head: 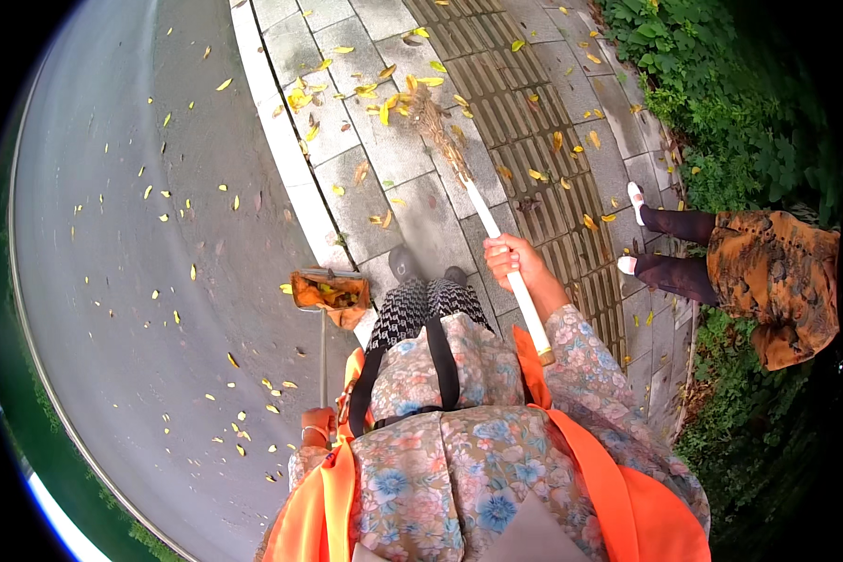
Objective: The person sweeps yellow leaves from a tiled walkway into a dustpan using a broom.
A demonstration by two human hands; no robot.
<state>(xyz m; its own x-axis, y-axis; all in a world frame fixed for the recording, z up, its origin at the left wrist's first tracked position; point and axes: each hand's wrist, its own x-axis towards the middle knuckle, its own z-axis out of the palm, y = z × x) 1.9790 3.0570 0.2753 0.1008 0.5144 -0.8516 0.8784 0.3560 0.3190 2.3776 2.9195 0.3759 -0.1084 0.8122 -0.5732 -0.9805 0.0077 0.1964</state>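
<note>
My right hand (514, 261) grips the white handle of a broom (483, 209), whose brown bristles (432, 123) reach forward onto the grey paving. Yellow fallen leaves (386, 105) lie around the bristle tips. Low at my left side, my left hand (319, 420) is closed around the thin pole (324, 358) of a long-handled dustpan. The orange-brown pan (331, 293) at the pole's far end sits by the kerb, with leaves inside it. Part of the left hand is hidden by my orange vest (323, 492).
Grey asphalt road (204, 281) with scattered leaves runs along the left, beside the white kerb (309, 211). Ribbed tactile paving (534, 140) lies to the right. A person in an orange-and-black patterned garment (773, 274) stands at the right, near green shrubs (723, 91).
</note>
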